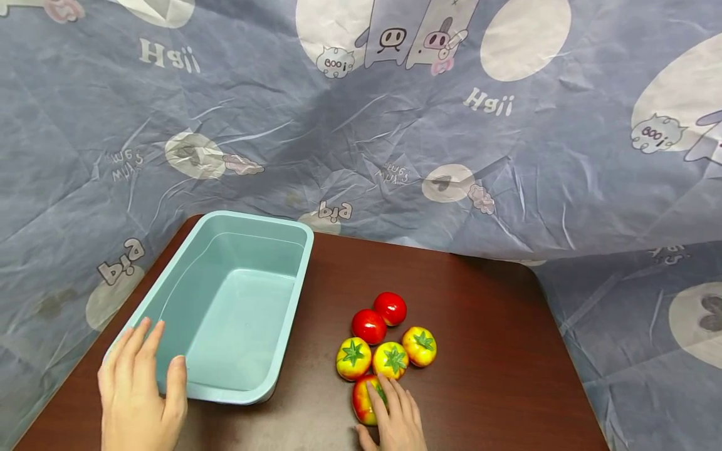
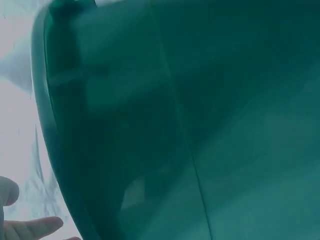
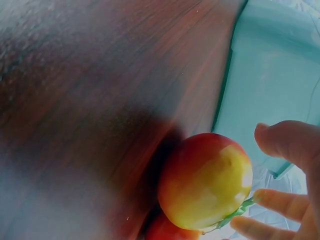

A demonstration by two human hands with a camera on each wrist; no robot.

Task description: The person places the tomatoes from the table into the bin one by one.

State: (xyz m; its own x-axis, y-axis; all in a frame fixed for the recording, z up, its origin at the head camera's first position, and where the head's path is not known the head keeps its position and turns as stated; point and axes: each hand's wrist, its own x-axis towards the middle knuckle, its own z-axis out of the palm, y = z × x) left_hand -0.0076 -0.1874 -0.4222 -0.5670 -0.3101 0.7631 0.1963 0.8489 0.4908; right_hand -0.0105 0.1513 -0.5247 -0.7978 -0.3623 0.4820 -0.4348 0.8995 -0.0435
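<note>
On the left, one left hand (image 1: 140, 385), fingers straight and holding nothing, is at the near-left rim of one pale-teal rectangular plastic tub (image 1: 242, 326). To the tub's right, six glossy round fruits cluster on the dark-brown wooden worktop (image 1: 485, 376): three yellow ones with green leafy tops (image 1: 353, 358), two plain red ones (image 1: 369, 327) behind them, and one red-and-yellow leafy-topped fruit (image 1: 362, 401) nearest me. One right hand (image 1: 397, 414) rests loose fingers on that nearest fruit, its thumb apart, not gripping.
</note>
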